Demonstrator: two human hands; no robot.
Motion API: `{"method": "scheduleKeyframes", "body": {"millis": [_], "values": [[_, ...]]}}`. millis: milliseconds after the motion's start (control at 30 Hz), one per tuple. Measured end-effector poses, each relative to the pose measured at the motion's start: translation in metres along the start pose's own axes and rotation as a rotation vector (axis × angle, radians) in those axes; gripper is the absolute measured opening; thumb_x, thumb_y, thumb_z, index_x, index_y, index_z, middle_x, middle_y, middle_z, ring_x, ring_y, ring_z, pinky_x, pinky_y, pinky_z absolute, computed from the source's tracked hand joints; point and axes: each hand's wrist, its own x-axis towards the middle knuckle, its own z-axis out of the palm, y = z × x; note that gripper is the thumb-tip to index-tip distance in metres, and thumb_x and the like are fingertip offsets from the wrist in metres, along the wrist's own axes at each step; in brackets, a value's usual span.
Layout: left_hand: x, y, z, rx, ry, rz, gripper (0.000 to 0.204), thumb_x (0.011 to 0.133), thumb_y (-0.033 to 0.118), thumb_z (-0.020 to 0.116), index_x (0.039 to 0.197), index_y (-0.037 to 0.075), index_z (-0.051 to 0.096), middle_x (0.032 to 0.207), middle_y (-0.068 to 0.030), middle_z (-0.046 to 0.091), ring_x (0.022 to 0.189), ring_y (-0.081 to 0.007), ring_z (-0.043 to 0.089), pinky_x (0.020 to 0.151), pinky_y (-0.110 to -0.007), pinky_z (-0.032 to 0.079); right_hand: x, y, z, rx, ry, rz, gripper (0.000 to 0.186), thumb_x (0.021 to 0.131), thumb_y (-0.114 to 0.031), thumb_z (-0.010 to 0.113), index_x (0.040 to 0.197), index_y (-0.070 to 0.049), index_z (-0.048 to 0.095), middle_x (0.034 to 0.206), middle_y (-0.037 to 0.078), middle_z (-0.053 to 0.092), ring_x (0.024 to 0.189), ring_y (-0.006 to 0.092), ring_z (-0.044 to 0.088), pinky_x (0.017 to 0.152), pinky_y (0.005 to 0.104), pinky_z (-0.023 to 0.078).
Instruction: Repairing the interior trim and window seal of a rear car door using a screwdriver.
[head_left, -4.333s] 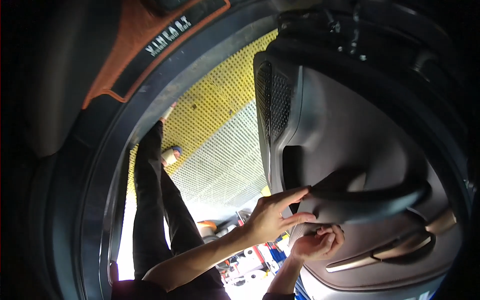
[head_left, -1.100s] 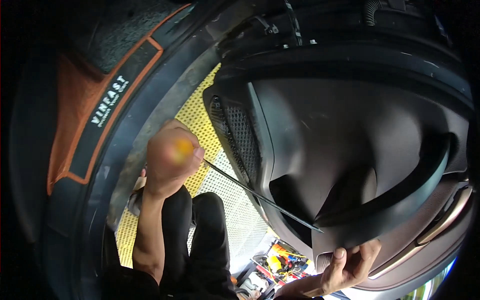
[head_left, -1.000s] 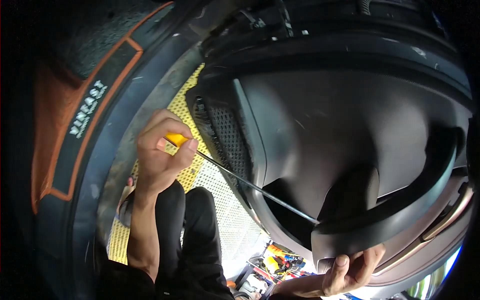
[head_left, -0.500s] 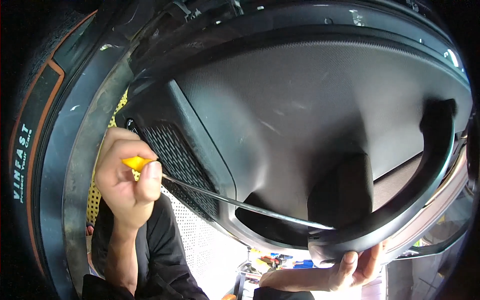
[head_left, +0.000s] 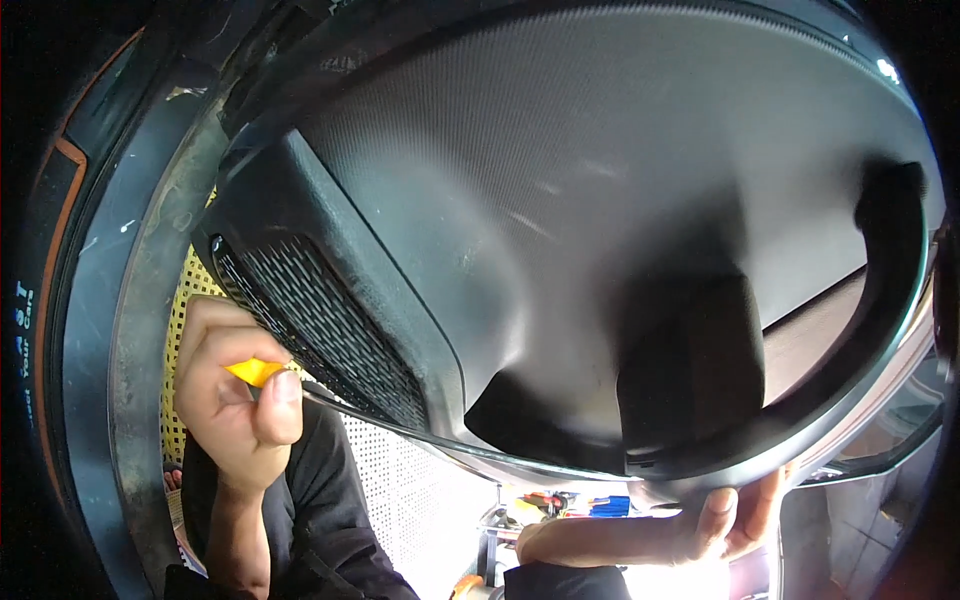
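Left hand (head_left: 235, 395) grips a yellow-handled pry tool (head_left: 255, 372) at the door panel's (head_left: 600, 250) lower edge; right hand (head_left: 725, 515) cups underneath. The panel looks stiff, bulky (probably awkward); best held by its rim.

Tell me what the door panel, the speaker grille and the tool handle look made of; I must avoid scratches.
Door panel: seemingly moulded plastic, matt dark grey, finely grained. Speaker grille: black perforated mesh, plastic or metal, unclear. Tool handle in left hand: glossy yellow, probably plastic.
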Motion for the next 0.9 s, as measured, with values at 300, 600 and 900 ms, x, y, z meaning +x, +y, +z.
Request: {"method": "scheduleKeyframes", "body": {"millis": [300, 600, 900], "values": [[-0.014, -0.002, 0.020, -0.031, 0.083, -0.008, 0.018, 0.086, 0.018, 0.066, 0.090, 0.002, 0.061, 0.088, -0.0085, 0.052, 0.077, -0.0192, 0.052, 0.068, -0.030, 0.042, -0.001, -0.004, 0.009, -0.001, 0.070, 0.021, 0.088, 0.081, -0.063, 0.064, 0.122, 0.014, 0.061, 0.117, 0.027, 0.057, 0.112, 0.0366, 0.055, 0.095, 0.0477, 0.044], [-0.015, -0.007, 0.026, 0.187, 0.047, 0.118, 0.039, 0.099, 0.044, 0.060, 0.099, 0.004, 0.060, 0.100, -0.0106, 0.045, 0.091, -0.0245, 0.047, 0.081, -0.039, 0.041, 0.002, -0.001, 0.009, 0.112, 0.017, -0.090, 0.082, 0.083, -0.054, 0.064, 0.126, 0.016, 0.059, 0.124, 0.031, 0.055, 0.113, 0.0392, 0.053, 0.096, 0.0513, 0.042], [-0.019, -0.013, 0.028, 0.097, 0.051, 0.166, 0.050, 0.096, 0.052, 0.065, 0.109, 0.005, 0.056, 0.107, -0.0127, 0.048, 0.098, -0.0290, 0.045, 0.089, -0.045, 0.036, 0.029, -0.016, 0.006, 0.268, -0.218, -0.303, 0.066, 0.083, -0.030, 0.073, 0.125, 0.019, 0.058, 0.090, 0.018, 0.061, 0.088, 0.0268, 0.048, 0.082, 0.0427, 0.040]]}}
